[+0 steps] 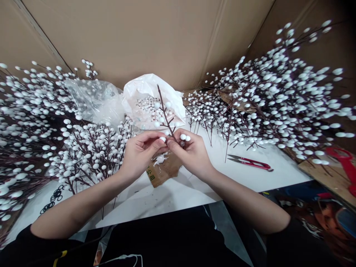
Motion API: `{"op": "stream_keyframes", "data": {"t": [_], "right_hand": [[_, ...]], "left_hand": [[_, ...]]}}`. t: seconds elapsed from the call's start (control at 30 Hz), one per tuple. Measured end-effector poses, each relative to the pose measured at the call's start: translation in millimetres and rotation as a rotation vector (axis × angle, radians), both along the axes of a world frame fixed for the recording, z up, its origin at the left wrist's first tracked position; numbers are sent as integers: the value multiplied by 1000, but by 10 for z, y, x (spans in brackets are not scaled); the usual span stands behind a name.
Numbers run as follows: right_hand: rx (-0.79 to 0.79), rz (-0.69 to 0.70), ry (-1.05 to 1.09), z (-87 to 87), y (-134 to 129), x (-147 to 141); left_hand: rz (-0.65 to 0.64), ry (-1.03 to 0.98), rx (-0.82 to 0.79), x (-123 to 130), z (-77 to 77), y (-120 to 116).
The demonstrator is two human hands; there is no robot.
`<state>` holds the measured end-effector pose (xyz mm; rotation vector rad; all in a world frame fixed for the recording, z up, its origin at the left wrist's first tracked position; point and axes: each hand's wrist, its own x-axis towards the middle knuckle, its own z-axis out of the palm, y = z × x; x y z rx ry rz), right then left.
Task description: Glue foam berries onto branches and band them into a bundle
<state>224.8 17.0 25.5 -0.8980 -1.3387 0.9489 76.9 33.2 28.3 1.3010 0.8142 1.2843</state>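
Over the middle of the table, my right hand (191, 150) is closed round a brown artificial berry stem (166, 113) that tilts up and to the left, with a few white berries on it. My left hand (141, 150) pinches a white berry (162, 139) against the stem's side, close to my right fingertips. Below both hands lies a piece of brown cardboard (167, 172) with a smear of white glue (160, 159). Just behind them, an open white plastic bag (151, 83) holds many loose white berries (150, 105).
Berry stems (91, 152) pile up on the left, with black rings (52, 198) near them. A larger heap (267, 89) fills the right side. Red thread snips (251, 162) lie on the white table (200, 191). Clear plastic (96, 98) sits behind.
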Motion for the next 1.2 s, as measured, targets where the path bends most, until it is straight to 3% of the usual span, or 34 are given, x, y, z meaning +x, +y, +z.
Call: {"op": "stream_keyframes", "data": {"t": [0.8, 1.2], "right_hand": [[20, 76, 46, 8, -7, 27], [-16, -28, -52, 4, -10, -12]], "left_hand": [[0, 48, 97, -29, 36, -18], [-1, 36, 45, -19, -14, -16]]}}
